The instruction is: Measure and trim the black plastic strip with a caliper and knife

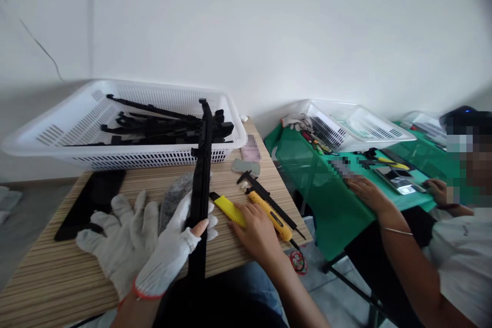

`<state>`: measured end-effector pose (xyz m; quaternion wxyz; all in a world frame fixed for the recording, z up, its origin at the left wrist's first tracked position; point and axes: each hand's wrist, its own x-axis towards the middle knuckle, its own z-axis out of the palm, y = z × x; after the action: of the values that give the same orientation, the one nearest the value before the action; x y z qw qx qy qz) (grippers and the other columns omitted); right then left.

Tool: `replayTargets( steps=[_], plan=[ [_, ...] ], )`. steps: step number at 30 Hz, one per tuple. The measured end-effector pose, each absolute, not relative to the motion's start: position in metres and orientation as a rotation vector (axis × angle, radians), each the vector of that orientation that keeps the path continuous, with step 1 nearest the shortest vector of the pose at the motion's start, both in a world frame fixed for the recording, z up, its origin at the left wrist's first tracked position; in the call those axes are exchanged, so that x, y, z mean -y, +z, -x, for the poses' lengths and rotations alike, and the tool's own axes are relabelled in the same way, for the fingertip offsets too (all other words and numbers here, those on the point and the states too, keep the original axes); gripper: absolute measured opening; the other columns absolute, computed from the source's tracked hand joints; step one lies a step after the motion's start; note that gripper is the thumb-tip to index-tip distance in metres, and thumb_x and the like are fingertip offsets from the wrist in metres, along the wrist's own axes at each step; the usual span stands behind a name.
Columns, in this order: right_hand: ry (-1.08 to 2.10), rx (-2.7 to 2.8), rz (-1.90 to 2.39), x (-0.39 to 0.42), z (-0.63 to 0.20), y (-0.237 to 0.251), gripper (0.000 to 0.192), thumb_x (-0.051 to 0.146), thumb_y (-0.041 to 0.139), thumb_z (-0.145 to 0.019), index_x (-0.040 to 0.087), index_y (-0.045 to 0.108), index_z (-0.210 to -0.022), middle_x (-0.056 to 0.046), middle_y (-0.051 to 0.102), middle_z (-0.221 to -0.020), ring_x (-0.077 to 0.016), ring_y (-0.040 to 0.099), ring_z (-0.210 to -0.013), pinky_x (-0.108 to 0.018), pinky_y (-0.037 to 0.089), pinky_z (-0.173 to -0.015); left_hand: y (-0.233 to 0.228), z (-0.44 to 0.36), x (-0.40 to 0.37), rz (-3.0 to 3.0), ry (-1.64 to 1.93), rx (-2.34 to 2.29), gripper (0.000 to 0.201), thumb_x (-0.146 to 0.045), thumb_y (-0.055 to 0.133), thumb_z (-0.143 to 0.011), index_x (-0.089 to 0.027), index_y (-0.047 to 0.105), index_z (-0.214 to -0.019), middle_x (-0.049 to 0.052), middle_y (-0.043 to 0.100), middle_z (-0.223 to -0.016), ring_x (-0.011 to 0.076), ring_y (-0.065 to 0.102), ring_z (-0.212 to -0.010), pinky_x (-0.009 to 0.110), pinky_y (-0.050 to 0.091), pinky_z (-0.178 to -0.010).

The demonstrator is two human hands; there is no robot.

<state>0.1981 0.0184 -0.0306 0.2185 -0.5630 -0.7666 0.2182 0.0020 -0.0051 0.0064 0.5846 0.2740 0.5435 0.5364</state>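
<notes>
My left hand, in a white knit glove with the thumb tip bare, is wrapped round a long black plastic strip. The strip stands nearly upright, its top end in front of the basket. My right hand is bare and closes over a yellow utility knife on the table; its dark tip points toward the strip. Beside that hand lie a yellow-handled tool with a cable and a black caliper. An unworn white glove lies left of my left hand, next to a grey fuzzy item.
A white plastic basket with several black strips stands at the table's back. A dark flat panel and a grey-green oblong block lie on the table. At right, another person's hands rest at a green-covered table.
</notes>
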Motion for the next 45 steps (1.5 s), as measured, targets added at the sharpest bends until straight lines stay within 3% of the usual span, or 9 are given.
replayTargets(
  steps=[3, 6, 9, 11, 14, 20, 26, 37, 45],
  plan=[
    [0.797, 1.826, 1.38, -0.016, -0.204, -0.042, 0.036, 0.037, 0.06, -0.096, 0.017, 0.075, -0.123, -0.015, 0.075, -0.118, -0.0305, 0.069, -0.111, -0.047, 0.055, -0.102, 0.007, -0.001, 0.004, -0.587, 1.195, -1.265, 0.078, -0.048, 0.096, -0.053, -0.028, 0.065, -0.122, 0.005, 0.077, -0.095, 0.0213, 0.073, -0.068, 0.036, 0.065, -0.061],
    [1.116, 1.349, 1.238, -0.012, -0.21, -0.053, 0.053, 0.062, 0.054, -0.096, 0.018, 0.078, -0.113, -0.012, 0.076, -0.094, -0.0233, 0.07, -0.077, -0.035, 0.059, -0.069, 0.004, -0.001, 0.002, -0.534, 1.183, -1.283, 0.08, -0.054, 0.093, -0.057, -0.025, 0.063, -0.125, -0.001, 0.07, -0.073, 0.0171, 0.063, -0.05, 0.031, 0.055, -0.046],
    [1.305, 1.112, 1.157, -0.009, -0.216, -0.058, 0.068, 0.081, 0.06, -0.083, 0.016, 0.081, -0.089, -0.006, 0.065, -0.065, -0.0134, 0.047, -0.046, -0.026, 0.039, -0.042, -0.002, -0.001, 0.001, -0.508, 1.232, -1.27, 0.071, -0.066, 0.084, -0.065, -0.025, 0.066, -0.119, 0.0, 0.069, -0.067, 0.0184, 0.059, -0.047, 0.032, 0.051, -0.042],
    [1.319, 1.21, 1.134, -0.009, -0.218, -0.054, 0.066, 0.08, 0.068, -0.077, 0.015, 0.081, -0.077, -0.005, 0.062, -0.06, -0.0116, 0.044, -0.046, -0.024, 0.036, -0.043, -0.006, -0.001, 0.002, -0.509, 1.267, -1.271, 0.064, -0.074, 0.079, -0.067, -0.027, 0.07, -0.109, 0.005, 0.074, -0.073, 0.0211, 0.062, -0.053, 0.034, 0.052, -0.044],
    [1.312, 1.482, 1.106, -0.01, -0.216, -0.043, 0.059, 0.073, 0.071, -0.08, 0.016, 0.082, -0.075, -0.006, 0.067, -0.065, -0.016, 0.056, -0.059, -0.026, 0.044, -0.055, -0.008, 0.0, 0.003, -0.548, 1.318, -1.319, 0.059, -0.077, 0.077, -0.067, -0.028, 0.074, -0.098, 0.007, 0.077, -0.079, 0.0244, 0.065, -0.06, 0.036, 0.055, -0.048],
    [1.221, 1.589, 1.163, -0.012, -0.21, -0.037, 0.057, 0.068, 0.067, -0.088, 0.014, 0.082, -0.075, -0.007, 0.069, -0.067, -0.0162, 0.058, -0.061, -0.026, 0.043, -0.057, -0.004, -0.002, 0.0, -0.495, 1.333, -1.396, 0.06, -0.065, 0.077, -0.072, -0.022, 0.071, -0.113, 0.008, 0.079, -0.086, 0.0266, 0.073, -0.071, 0.036, 0.059, -0.056],
    [1.233, 1.635, 1.137, -0.011, -0.213, -0.037, 0.054, 0.066, 0.069, -0.088, 0.015, 0.083, -0.077, -0.007, 0.068, -0.067, -0.0163, 0.058, -0.062, -0.026, 0.045, -0.058, -0.001, -0.001, -0.004, -0.457, 1.301, -1.439, 0.055, -0.056, 0.086, -0.061, -0.021, 0.074, -0.102, 0.007, 0.08, -0.09, 0.0286, 0.076, -0.086, 0.036, 0.063, -0.069],
    [1.272, 1.621, 1.193, -0.013, -0.211, -0.039, 0.059, 0.072, 0.07, -0.084, 0.015, 0.078, -0.069, -0.006, 0.066, -0.063, -0.0147, 0.054, -0.059, -0.026, 0.037, -0.054, 0.005, -0.003, -0.002, -0.61, 1.289, -1.424, 0.059, -0.066, 0.082, -0.065, -0.021, 0.074, -0.103, 0.008, 0.079, -0.087, 0.03, 0.076, -0.084, 0.038, 0.062, -0.072],
    [1.202, 1.573, 1.217, -0.012, -0.21, -0.037, 0.055, 0.07, 0.071, -0.084, 0.018, 0.08, -0.068, -0.008, 0.068, -0.065, -0.0184, 0.058, -0.059, -0.029, 0.044, -0.055, 0.002, -0.001, -0.006, -0.606, 1.297, -1.375, 0.056, -0.061, 0.083, -0.065, -0.023, 0.074, -0.105, 0.01, 0.078, -0.086, 0.0313, 0.075, -0.084, 0.04, 0.061, -0.068]
  ],
)
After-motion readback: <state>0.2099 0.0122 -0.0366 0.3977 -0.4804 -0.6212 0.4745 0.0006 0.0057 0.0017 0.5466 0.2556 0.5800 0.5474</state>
